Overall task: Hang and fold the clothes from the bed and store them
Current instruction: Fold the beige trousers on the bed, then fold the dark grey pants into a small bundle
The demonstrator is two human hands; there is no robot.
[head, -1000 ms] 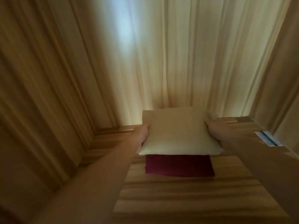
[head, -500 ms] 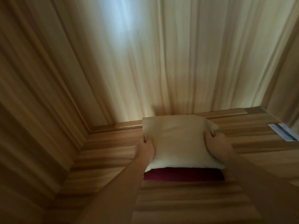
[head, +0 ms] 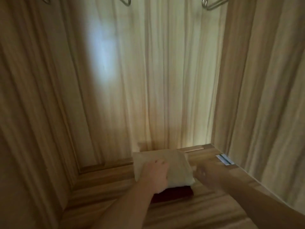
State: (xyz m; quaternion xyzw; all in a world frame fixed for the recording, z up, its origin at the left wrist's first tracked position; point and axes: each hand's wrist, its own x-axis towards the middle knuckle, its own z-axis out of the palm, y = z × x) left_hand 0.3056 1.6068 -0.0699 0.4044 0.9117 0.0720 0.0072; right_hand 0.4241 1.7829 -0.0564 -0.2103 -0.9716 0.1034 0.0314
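A folded cream garment (head: 175, 164) lies on top of a folded dark red garment (head: 175, 195) on the wooden wardrobe floor (head: 206, 210). My left hand (head: 156, 175) rests flat on the cream garment's top, fingers relaxed. My right hand (head: 202, 173) is blurred, just off the cream garment's right edge, holding nothing that I can see. The red garment shows only along its near edge.
Wooden wardrobe walls close in on the left (head: 41, 113) and right (head: 264, 96), with a pale back panel (head: 165, 80). Metal hanger ends (head: 208, 4) show at the top. A small blue-white label (head: 225, 159) is stuck at the floor's right edge.
Both hands let go of the cream garment's sides. My left hand moved onto its top and my right hand drew off to the right. The camera tilted up.
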